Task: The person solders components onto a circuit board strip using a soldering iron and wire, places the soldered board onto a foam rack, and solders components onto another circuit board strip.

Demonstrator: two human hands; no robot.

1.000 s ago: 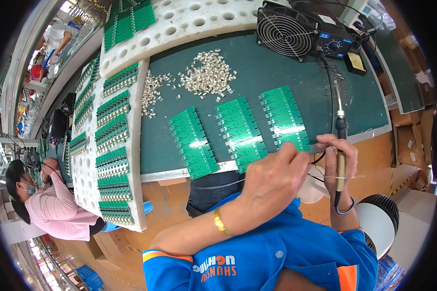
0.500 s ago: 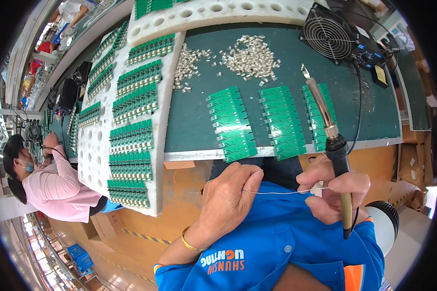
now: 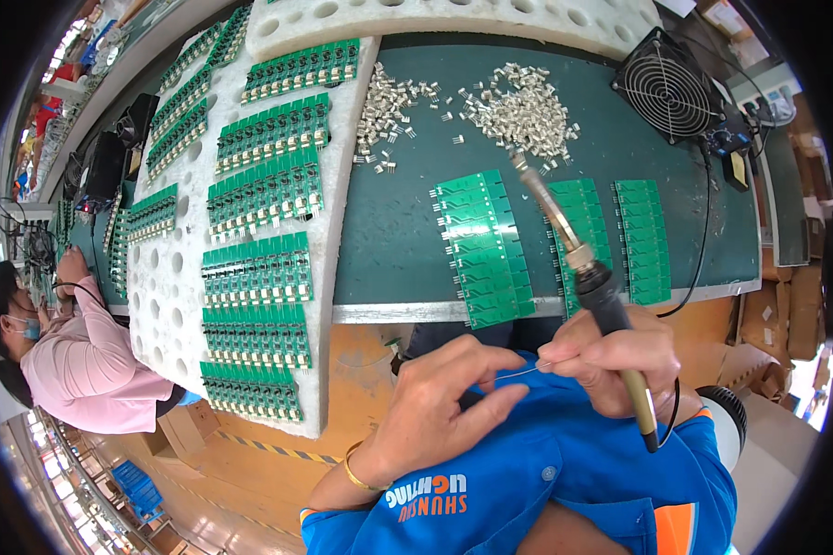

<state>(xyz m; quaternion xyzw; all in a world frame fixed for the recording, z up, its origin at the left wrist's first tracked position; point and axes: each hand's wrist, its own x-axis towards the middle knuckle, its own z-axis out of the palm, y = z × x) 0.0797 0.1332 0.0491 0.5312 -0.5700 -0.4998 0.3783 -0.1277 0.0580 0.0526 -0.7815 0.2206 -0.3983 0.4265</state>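
My right hand is closed on a soldering iron, its metal end angled up and left over the table, and pinches thin wire at its fingertips. My left hand is beside it to the left, thumb and index finger apart, the wire running to its loosely curled fingers. Beyond them lie three green circuit boards along the near edge of the dark green table. Small silver components lie in two heaps behind them.
A white foam tray with several populated boards stands left, another foam slab at the back. A fan unit with iron controls is back right. A co-worker in pink works at left; a round lamp is below right.
The soldering iron has swung to tilt leftward. Both hands came back from the boards toward my body; my left thumb has since spread away from the index finger. The view has shifted slightly.
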